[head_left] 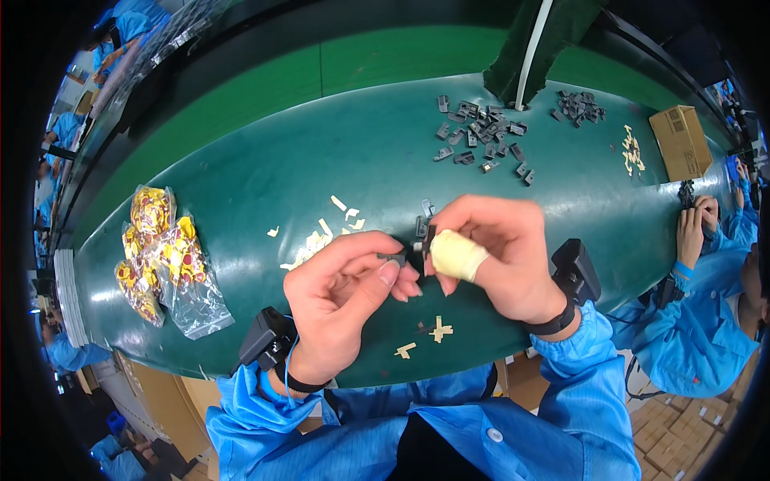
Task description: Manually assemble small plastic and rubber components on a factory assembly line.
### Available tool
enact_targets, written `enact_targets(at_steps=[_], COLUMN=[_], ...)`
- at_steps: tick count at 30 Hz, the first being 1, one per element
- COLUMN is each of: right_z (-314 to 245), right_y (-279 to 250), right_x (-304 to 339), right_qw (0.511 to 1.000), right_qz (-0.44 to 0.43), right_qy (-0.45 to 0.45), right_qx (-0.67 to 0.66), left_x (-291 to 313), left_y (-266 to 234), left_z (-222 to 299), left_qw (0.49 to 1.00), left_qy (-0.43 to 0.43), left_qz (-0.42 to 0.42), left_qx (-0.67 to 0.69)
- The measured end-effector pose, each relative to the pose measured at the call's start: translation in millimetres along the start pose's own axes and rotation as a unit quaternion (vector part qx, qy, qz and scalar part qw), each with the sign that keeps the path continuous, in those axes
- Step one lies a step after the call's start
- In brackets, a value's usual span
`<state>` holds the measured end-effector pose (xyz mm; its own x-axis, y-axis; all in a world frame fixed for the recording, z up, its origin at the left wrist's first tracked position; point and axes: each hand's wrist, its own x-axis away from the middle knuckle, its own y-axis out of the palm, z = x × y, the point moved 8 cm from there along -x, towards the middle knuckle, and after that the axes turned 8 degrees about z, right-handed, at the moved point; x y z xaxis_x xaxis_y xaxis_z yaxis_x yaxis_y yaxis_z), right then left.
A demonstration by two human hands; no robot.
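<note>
Over the green table my left hand [337, 309] is closed, pinching a small dark grey piece [391, 258] between thumb and fingers. Facing it, my right hand [505, 260] is closed on a small black plastic part [423, 239]; its thumb has a pale yellow wrap [457, 255]. The two held pieces almost meet, and I cannot tell whether they touch. Just beyond the fingertips lies another small grey part [426, 208]. Pale yellow strips [317, 240] are scattered past my left hand, with a few yellow scraps [439, 329] nearer my body.
Clear bags of yellow and red pieces [186, 256] lie at the left. Grey plastic parts [485, 132] are heaped at the far side, with a second heap [579, 107] further right. A cardboard box [680, 144] stands at the right, near a co-worker's hands [691, 228].
</note>
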<state>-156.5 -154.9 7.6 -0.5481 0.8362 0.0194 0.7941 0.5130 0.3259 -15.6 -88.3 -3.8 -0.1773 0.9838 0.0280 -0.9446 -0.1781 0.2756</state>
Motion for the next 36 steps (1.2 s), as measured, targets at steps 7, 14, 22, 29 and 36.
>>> enact_targets(at_steps=[7,14,22,29,36], right_z=[-1.5,-4.0,-4.5,-4.9,-7.2], right_y=[6.4,7.1,7.4,7.9,9.2], right_x=[2.7,3.4,3.4,3.6,3.9], right_qw=[0.989,0.975,0.971,0.966,0.961], right_qz=[0.003,0.004,0.004,0.007,0.006], right_qy=[-0.096,-0.149,-0.158,-0.169,-0.183], right_qx=[0.115,0.164,0.177,0.193,0.208], left_x=[5.8,5.4,4.7,4.7,5.0], left_y=[1.0,0.8,2.0,2.5,2.3], left_z=[9.2,9.1,11.6,11.9,11.7], left_qw=[0.996,0.996,0.994,0.994,0.994], left_qy=[0.071,0.066,0.083,0.074,0.073], left_qz=[0.023,0.020,0.013,0.023,0.021], left_qx=[-0.054,-0.051,-0.068,-0.072,-0.079])
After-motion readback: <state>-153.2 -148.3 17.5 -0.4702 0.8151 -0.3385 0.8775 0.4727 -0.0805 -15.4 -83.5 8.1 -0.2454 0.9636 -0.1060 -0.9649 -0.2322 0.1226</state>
